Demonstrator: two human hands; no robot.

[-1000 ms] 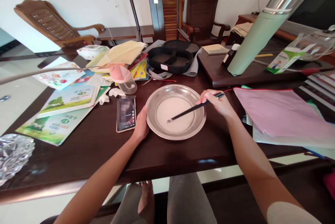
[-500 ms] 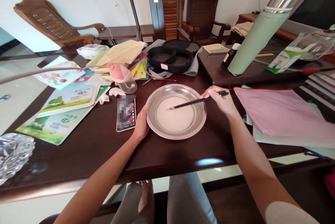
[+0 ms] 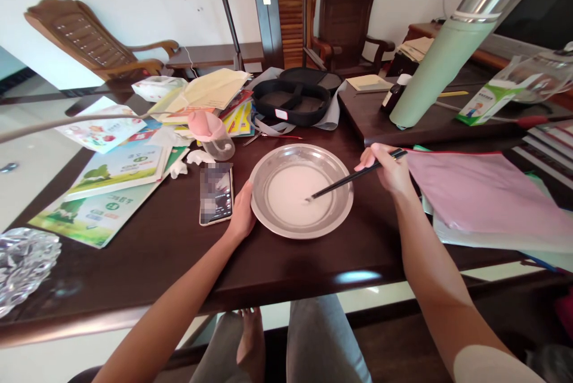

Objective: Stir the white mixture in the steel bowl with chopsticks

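While my right hand (image 3: 390, 171) pinches the black chopsticks (image 3: 358, 176) tight, their tips have swung from the far side of the milky liquid (image 3: 286, 195) to its near right: the stirring circles on. My left hand (image 3: 242, 213) grips the steel dish (image 3: 301, 231) at its rim, beside the phone (image 3: 215, 193).

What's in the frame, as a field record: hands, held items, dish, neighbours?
left hand: against the left rim of the dish; grip unclear
right hand: closed on chopsticks
chopsticks: slanted down to the left, tips in the white liquid
dish: round, metal, flat on the table, shallow pool of liquid inside
phone: flat on the table, just left of the left hand
pink folder: right of the right hand
green flask: behind, on the raised surface
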